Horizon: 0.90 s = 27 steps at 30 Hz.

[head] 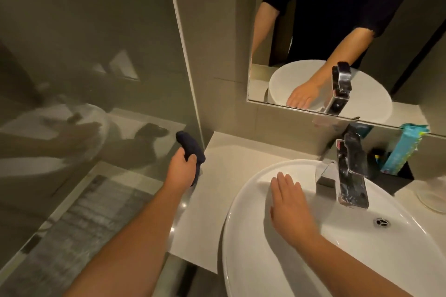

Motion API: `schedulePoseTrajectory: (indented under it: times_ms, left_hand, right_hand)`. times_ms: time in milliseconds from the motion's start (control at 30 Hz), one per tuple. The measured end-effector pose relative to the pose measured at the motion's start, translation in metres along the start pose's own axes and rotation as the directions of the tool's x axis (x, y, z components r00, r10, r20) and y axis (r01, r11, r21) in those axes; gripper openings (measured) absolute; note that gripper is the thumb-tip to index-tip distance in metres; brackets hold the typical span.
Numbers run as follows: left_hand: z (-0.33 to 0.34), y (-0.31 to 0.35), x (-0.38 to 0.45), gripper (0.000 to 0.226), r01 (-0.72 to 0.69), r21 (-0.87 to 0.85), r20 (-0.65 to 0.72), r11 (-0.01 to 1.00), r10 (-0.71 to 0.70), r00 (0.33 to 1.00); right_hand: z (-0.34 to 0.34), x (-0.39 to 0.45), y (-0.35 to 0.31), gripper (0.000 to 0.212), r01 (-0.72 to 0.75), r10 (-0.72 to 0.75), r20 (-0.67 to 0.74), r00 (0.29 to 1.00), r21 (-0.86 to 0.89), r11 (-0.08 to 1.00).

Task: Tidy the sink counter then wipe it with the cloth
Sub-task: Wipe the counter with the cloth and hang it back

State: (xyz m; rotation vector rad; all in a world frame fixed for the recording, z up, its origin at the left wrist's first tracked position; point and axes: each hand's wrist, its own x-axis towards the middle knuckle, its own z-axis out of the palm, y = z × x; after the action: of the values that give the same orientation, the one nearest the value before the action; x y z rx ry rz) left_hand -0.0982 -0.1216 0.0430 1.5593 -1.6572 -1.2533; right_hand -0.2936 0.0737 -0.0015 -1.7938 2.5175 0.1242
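Left hand [181, 169] grips dark cloth [191, 149] (bunched); right hand [288, 205] rests flat on sink [241, 236].

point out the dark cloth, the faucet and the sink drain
dark cloth [191, 147]: head view, on the bunched upper part above the left hand's fingers
faucet [353, 176]: head view, on the chrome body below the lever
sink drain [381, 222]: head view, on the centre of the metal drain
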Motion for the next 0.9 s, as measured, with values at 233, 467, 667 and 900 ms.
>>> schedulePoseTrajectory:
  times_ms: [233, 467, 667, 900]
  left_hand:
    - [0.062, -0.006, 0.110, 0.047, -0.267, 0.348, 0.002, 0.899, 0.284, 0.959]
    - [0.095, -0.040, 0.162, 0.063, -0.698, 0.669, 0.611, 0.257, 0.345, 0.712]
    - [0.086, -0.044, 0.153, 0.061, -0.713, 0.619, 0.630, 0.328, 0.334, 0.701]
    - [0.031, -0.086, 0.068, 0.058, -0.691, 0.579, 0.599, 0.434, 0.349, 0.721]
  right_hand:
    - [0.031, 0.004, 0.002, 0.062, 0.006, -0.003, -0.190, 0.982, 0.016, 1.000]
    - [0.056, 0.010, 0.002, 0.069, 0.005, 0.004, -0.265, 0.964, 0.032, 0.999]
    - [0.059, 0.010, 0.001, 0.075, -0.013, 0.019, -0.271, 0.963, 0.025, 1.000]
    - [0.049, 0.007, -0.001, 0.078, -0.034, 0.033, -0.188, 0.982, -0.001, 0.999]
